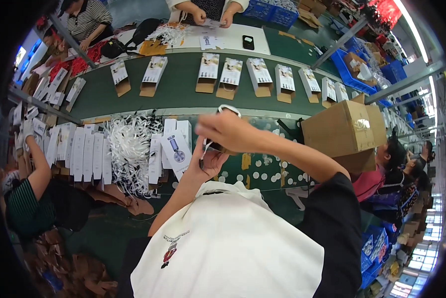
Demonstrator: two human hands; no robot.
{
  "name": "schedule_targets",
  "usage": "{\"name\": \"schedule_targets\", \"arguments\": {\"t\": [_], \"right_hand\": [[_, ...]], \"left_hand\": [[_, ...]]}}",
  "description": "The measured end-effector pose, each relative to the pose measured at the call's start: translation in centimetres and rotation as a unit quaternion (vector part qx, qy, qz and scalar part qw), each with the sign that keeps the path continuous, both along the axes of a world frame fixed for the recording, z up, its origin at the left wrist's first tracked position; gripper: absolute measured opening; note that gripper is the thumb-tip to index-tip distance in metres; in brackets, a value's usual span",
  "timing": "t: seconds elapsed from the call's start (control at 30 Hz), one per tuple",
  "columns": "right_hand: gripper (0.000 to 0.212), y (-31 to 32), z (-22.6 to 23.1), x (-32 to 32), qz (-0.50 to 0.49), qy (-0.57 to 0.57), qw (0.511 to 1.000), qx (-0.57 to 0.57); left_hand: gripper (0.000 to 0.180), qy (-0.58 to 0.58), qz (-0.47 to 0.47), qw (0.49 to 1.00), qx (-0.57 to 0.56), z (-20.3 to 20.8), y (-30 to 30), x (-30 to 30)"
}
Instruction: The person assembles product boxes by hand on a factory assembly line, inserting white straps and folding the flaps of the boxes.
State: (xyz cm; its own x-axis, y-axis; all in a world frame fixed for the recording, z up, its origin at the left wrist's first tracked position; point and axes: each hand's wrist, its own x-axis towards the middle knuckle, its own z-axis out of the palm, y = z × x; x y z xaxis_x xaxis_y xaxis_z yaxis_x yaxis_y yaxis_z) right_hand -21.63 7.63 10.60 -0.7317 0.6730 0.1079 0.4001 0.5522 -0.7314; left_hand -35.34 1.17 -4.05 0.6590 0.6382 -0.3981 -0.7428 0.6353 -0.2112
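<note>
My left hand (214,162) is turned palm up above the near table, its fingers curled under an item I cannot make out. Only a white curved edge and a dark part of that item show, since my right hand (228,130) crosses in front. The right hand's fingers are smeared by motion, so its grip is unclear. A thin white cord (206,148) with a dark end hangs beside the left hand. Just left of my hands stand white printed boxes (175,151) with a handheld fan pictured on them. Beside those lies a heap of white strips (131,149) with dark ends.
Several white boxes (231,71) with open brown flaps line the green belt (178,97). A large brown carton (334,129) stands right of my arm. Round white discs (256,175) dot the table. Co-workers sit left and right; another person's hands (213,19) hold paper opposite.
</note>
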Motion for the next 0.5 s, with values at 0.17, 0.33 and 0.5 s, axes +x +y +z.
{"name": "schedule_targets", "arguments": {"t": [0.17,0.33,0.5], "right_hand": [[0.02,0.3,-3.2,-0.8,0.002,-0.142,0.987,0.071],[0.016,1.8,-3.1,0.2,0.029,-0.317,0.943,0.096],[0.019,1.9,-4.2,0.7,0.199,-0.435,0.878,0.019]], "left_hand": [[0.07,0.086,0.002,0.996,-0.032,-3.5,0.1,-1.8],[0.072,0.069,-0.001,0.998,0.004,-2.0,0.5,-1.5],[0.079,0.151,-0.044,0.987,0.04,-1.7,1.0,0.4]]}}
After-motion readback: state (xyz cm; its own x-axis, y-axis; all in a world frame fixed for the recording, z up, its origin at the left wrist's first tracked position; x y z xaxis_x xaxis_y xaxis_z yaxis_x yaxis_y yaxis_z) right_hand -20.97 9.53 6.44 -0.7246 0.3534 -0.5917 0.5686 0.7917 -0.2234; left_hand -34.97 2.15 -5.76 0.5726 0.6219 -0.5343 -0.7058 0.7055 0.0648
